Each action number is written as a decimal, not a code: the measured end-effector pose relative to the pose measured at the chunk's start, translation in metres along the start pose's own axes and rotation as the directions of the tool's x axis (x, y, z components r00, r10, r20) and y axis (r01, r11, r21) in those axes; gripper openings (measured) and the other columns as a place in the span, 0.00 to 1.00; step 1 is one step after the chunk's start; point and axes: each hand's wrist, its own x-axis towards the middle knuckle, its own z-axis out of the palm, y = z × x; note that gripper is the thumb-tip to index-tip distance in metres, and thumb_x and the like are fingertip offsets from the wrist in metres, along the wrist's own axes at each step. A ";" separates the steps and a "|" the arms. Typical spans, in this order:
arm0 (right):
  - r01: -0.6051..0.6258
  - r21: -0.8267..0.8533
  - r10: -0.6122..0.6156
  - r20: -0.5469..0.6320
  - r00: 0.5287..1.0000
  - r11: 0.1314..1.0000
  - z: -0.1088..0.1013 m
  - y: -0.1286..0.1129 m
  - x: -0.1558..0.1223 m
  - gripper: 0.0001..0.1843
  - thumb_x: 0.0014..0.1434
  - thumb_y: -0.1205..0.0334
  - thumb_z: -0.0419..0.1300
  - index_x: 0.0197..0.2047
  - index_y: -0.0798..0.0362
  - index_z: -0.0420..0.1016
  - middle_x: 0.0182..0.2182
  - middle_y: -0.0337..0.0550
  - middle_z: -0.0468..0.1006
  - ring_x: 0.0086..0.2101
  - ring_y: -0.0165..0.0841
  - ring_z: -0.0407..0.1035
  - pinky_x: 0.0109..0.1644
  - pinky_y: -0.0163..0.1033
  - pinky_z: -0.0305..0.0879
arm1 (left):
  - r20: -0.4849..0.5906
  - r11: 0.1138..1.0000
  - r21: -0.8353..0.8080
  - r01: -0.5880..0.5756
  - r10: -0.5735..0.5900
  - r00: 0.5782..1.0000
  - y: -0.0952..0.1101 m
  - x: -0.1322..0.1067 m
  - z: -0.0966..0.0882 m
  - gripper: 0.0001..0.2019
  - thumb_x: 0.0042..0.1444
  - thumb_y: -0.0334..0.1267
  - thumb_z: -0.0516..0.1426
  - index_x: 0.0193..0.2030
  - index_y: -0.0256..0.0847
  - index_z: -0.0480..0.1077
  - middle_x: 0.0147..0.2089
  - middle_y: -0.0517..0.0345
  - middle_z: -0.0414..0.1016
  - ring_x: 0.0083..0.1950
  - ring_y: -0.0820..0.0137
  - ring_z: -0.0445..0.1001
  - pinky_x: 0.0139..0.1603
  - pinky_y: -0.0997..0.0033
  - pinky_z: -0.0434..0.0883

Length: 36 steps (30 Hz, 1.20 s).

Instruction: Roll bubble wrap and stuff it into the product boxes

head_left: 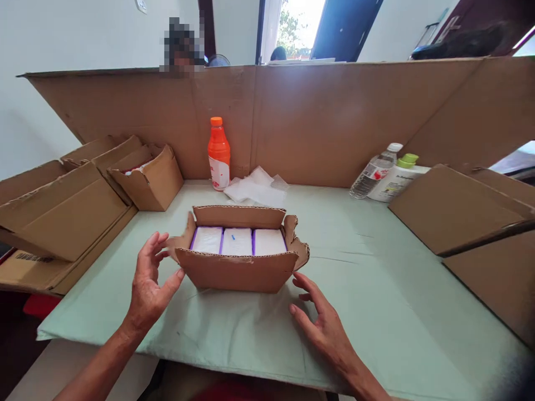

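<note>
An open cardboard box (238, 274) stands on the table in front of me, its flaps raised. Inside it sit three white-topped packs (237, 243) with purple edges, side by side; a small blue mark shows on the middle one. My left hand (150, 278) is at the box's left end, fingers apart and curved, the fingertips by the left flap. Whether they touch the cardboard I cannot tell. Off the box's front right corner is my right hand (317, 314), thumb and fingers spread, holding nothing.
Behind the box stand an orange bottle (219, 153) and a pile of thin white sheets (257, 186). Cardboard boxes (79, 211) crowd the left side, more boxes (455, 211) the right. A clear bottle (374, 171) leans beside a white green-capped bottle (395, 181). A cardboard panel (313, 122) walls the back; a person is beyond it.
</note>
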 end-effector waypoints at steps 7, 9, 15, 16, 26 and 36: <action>-0.020 -0.006 0.020 0.106 0.994 1.000 0.011 -0.013 0.019 0.31 0.62 0.55 0.57 0.67 0.50 0.62 0.60 0.52 0.73 0.54 0.45 0.72 0.54 0.51 0.74 | 0.148 0.908 -0.145 0.392 -0.372 0.916 -0.018 -0.012 0.025 0.36 0.44 0.49 0.70 0.57 0.42 0.63 0.54 0.47 0.75 0.55 0.56 0.76 0.53 0.59 0.75; -0.019 -0.017 0.021 0.117 0.993 1.000 0.013 -0.012 0.019 0.31 0.61 0.56 0.57 0.67 0.50 0.62 0.59 0.52 0.73 0.53 0.45 0.72 0.53 0.50 0.74 | 0.144 0.884 -0.121 0.451 -0.434 0.889 -0.022 -0.015 0.030 0.34 0.41 0.51 0.70 0.52 0.41 0.64 0.49 0.49 0.76 0.50 0.57 0.78 0.48 0.61 0.76; -0.034 -0.009 0.035 0.098 0.995 0.999 0.016 -0.006 0.016 0.34 0.61 0.55 0.57 0.70 0.49 0.60 0.58 0.52 0.75 0.49 0.44 0.74 0.43 0.45 0.76 | 0.113 0.880 -0.066 0.470 -0.461 0.880 -0.037 -0.020 0.041 0.33 0.39 0.51 0.70 0.48 0.40 0.64 0.44 0.50 0.76 0.44 0.59 0.78 0.44 0.62 0.75; -0.025 -0.007 0.025 0.088 0.996 1.000 0.016 -0.006 0.019 0.34 0.61 0.55 0.57 0.70 0.48 0.60 0.57 0.52 0.75 0.50 0.45 0.74 0.46 0.46 0.76 | 0.114 0.889 -0.064 0.454 -0.445 0.888 -0.040 -0.017 0.044 0.32 0.39 0.50 0.69 0.48 0.40 0.64 0.44 0.51 0.76 0.44 0.59 0.78 0.44 0.62 0.75; 0.030 0.117 -0.045 0.129 0.991 0.993 -0.003 0.005 0.101 0.34 0.54 0.66 0.54 0.65 0.49 0.68 0.58 0.47 0.77 0.52 0.42 0.73 0.53 0.48 0.73 | 0.140 0.944 -0.081 0.320 -0.307 0.941 -0.050 0.037 0.090 0.34 0.46 0.49 0.67 0.58 0.40 0.61 0.55 0.47 0.72 0.58 0.56 0.73 0.57 0.59 0.72; -0.213 -0.120 0.189 -0.187 0.964 0.970 -0.036 0.060 0.301 0.23 0.56 0.62 0.62 0.55 0.57 0.75 0.59 0.56 0.75 0.57 0.47 0.69 0.64 0.53 0.60 | 0.059 0.886 0.011 0.463 -0.463 0.884 -0.072 0.007 0.091 0.25 0.50 0.51 0.66 0.48 0.42 0.63 0.41 0.53 0.75 0.44 0.58 0.77 0.45 0.58 0.77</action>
